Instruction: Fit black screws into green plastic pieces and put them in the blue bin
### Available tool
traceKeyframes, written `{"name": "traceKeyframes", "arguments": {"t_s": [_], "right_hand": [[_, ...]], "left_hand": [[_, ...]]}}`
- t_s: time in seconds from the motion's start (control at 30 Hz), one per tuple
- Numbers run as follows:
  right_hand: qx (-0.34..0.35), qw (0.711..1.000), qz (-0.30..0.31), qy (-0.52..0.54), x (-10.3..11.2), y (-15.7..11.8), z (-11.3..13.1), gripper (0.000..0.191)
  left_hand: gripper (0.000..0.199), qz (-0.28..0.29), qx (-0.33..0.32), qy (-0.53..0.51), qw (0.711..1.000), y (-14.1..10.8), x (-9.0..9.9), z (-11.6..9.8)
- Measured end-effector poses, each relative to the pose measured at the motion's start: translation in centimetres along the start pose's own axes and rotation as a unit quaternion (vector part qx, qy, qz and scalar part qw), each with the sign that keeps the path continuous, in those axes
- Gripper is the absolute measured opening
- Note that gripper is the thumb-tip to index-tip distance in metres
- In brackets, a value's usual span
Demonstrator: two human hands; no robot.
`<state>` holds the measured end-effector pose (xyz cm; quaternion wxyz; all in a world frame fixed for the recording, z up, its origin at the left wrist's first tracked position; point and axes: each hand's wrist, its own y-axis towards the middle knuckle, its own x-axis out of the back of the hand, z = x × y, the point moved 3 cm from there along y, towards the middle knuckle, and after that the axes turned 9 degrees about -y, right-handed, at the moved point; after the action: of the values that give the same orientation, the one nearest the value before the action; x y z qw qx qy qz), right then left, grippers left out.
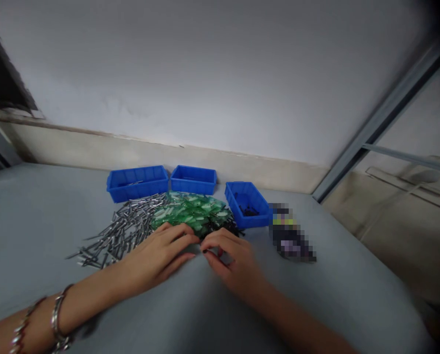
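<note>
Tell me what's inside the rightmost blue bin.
The blue plastic bin holds a small heap of dark pieces on its floor, too small to identify. Its front wall hides the floor just behind it, so anything lying there cannot be seen.

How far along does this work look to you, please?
Already done: the rightmost blue plastic bin holds small dark pieces. In hand: the left hand and right hand rest at the near edge of the green translucent pieces. Remaining: those and heaped silver metal pins.

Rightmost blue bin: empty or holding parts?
Not empty: a small heap of dark parts lies on the bottom of the blue bin, covering only a little of it.
</note>
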<state>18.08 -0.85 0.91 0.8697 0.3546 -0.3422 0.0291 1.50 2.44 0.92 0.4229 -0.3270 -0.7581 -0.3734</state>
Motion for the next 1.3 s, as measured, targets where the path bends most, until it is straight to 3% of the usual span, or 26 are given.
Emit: {"name": "traceKeyframes", "arguments": {"t_s": [0.37, 0.6, 0.9, 1.07, 1.3], "right_hand": [[-0.037, 0.997, -0.011, 0.064, -0.04, 0.1, 0.32, 0.01], [-0.046, 0.998, -0.036, 0.035, 0.1, 0.06, 0.13, 0.007], [-0.089, 0.996, 0.025, -0.021, -0.41, -0.25, -0.29, 0.012], [-0.07, 0.997, 0.033, -0.029, -0.44, -0.19, -0.29, 0.013], [-0.055, 0.998, 0.03, -0.012, -0.42, -0.23, -0.13, 0.007]], "left_hand": [[0.017, -0.004, 0.014, -0.125, 0.992, 0.18, -0.17, -0.09], [0.015, -0.029, 0.025, -0.166, 0.985, 0.2, 0.12, -0.15], [0.016, -0.063, 0.018, -0.107, 0.992, 0.01, 0.62, -0.36], [0.014, -0.063, 0.018, -0.085, 0.994, -0.17, 0.45, -0.43], [0.017, -0.021, 0.018, -0.074, 0.997, 0.2, 0.54, -0.62]]}}
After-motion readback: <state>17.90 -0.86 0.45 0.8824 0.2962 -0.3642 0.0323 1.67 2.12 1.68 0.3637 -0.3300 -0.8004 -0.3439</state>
